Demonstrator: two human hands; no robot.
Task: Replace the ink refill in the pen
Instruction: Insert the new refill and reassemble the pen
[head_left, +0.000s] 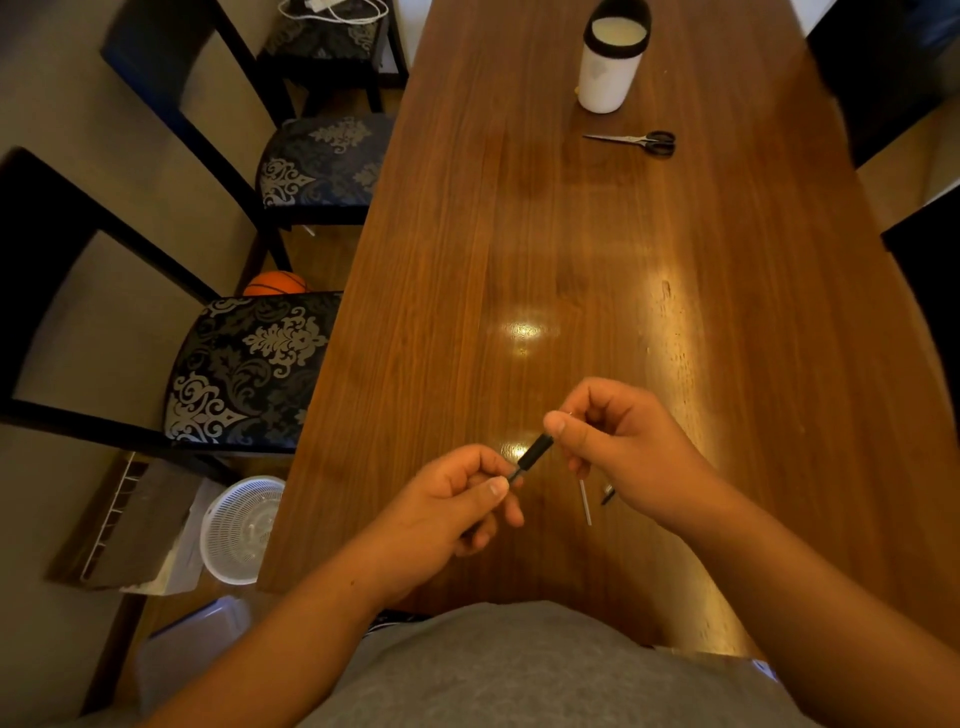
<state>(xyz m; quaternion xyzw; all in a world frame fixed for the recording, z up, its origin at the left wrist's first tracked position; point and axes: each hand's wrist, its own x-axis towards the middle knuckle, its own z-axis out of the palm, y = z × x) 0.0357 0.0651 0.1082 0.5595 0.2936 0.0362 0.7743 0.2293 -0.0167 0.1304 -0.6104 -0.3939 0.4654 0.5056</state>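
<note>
Grey shirt (519, 670) fills the bottom of the view, both bare forearms reaching out over the wooden surface (597, 260). Left hand (447, 512) has its grip pressed together, thumb and forefinger pinching the lower, paler tip of the black pen barrel (532, 456). Right hand (618, 441) has the grip closed too, thumb on top, pinching the barrel's upper end. So the barrel runs slantwise between the two grips, held just above the surface, low end at the left grip, high end at the right. A thin metallic bit shows right at the right thumb, too small to tell what it is.

Just below the right grip, a slim white refill (585, 501) lies on the surface, its upper end hidden behind the fingers. Right beside it, a small dark piece (607, 494) pokes out from under the heel of the right hand; whether it's a tip or a clip, I cannot tell.

Well beyond both grips, far up the surface, a pair of black-handled scissors (636, 140) lies flat, blades pointing left. Further still stands a white cup (612, 57) with a dark rim. Off to the left of the grips, patterned chairs (249, 374) are tucked along the surface edge, an orange basketball (274, 283) behind one and a white plastic basket (239, 527) on the floor.
</note>
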